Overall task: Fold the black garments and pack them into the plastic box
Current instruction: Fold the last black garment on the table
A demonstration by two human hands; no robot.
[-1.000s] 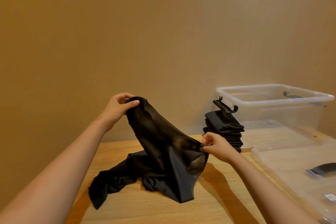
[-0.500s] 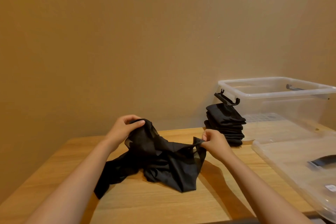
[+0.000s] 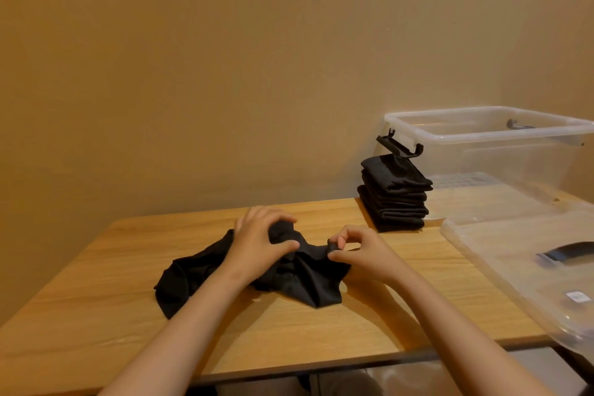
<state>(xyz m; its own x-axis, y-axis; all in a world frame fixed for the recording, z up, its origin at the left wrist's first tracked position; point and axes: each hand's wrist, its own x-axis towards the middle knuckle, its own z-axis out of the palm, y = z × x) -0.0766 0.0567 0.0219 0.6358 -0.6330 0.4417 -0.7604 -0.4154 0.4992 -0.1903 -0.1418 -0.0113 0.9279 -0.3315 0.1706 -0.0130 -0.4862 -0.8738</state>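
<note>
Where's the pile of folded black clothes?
Head view, right side: the stack of folded black garments sits on the wooden table, just left of the clear plastic box.

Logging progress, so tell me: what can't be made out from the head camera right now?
Head view:
black garment: middle hidden under left hand; right hand covers one edge.
folded stack: piece count blurred, black on black.
plastic box: right end cut off by frame edge.
lid: label too small.

garment [image 3: 308, 280] centre frame: plain black. stack [image 3: 393, 199] right of centre: black too. box [image 3: 482, 133] upper right: clear, black latch [image 3: 398, 146]. lid [image 3: 501, 254] lower right: clear, black handle [image 3: 575, 252]. table [image 3: 321, 334]: light wood grain. wall [image 3: 225, 74]: plain tan.
</note>
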